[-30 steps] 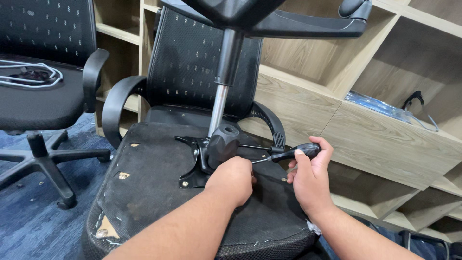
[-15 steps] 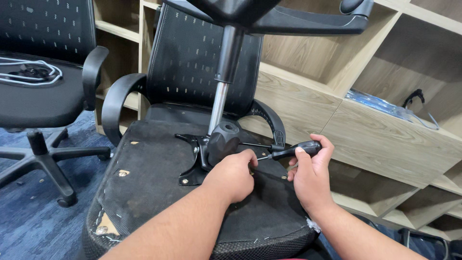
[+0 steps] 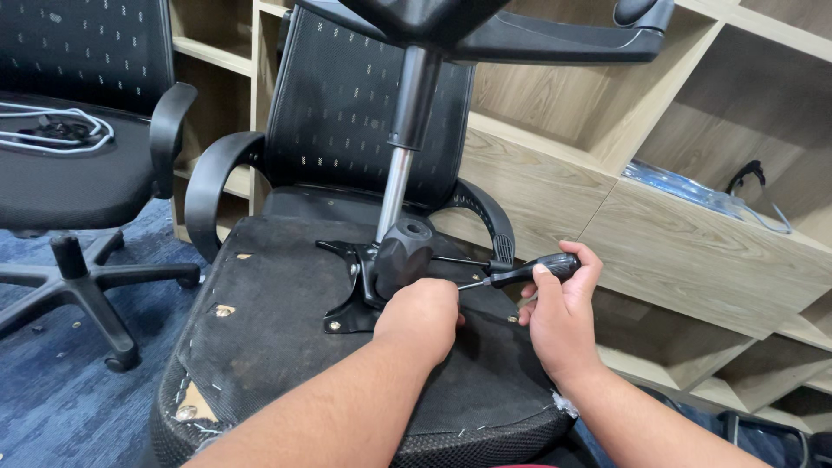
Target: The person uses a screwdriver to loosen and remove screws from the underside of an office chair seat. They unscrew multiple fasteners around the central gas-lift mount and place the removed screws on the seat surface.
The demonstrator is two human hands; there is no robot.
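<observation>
An upside-down black chair seat (image 3: 286, 347) lies on top of another office chair, its underside facing up. A black metal mechanism plate (image 3: 368, 286) is fixed to it, with a chrome gas cylinder (image 3: 400, 165) rising from it to the chair base (image 3: 503, 35) overhead. My right hand (image 3: 559, 316) grips the black handle of a screwdriver (image 3: 529, 271), whose shaft points left toward the plate. My left hand (image 3: 420, 316) rests closed on the plate's near edge, right at the screwdriver tip. Whatever its fingers hold is hidden.
A second black office chair (image 3: 78, 173) stands at left with a white cable (image 3: 52, 130) on its seat, above blue carpet (image 3: 52, 381). Wooden shelving (image 3: 693, 234) fills the right side and back; one shelf holds clear plastic-wrapped items (image 3: 693, 186). The chair's armrests (image 3: 212, 186) flank the seat.
Both hands stay almost in place at the plate. The screwdriver handle has turned slightly in my right hand.
</observation>
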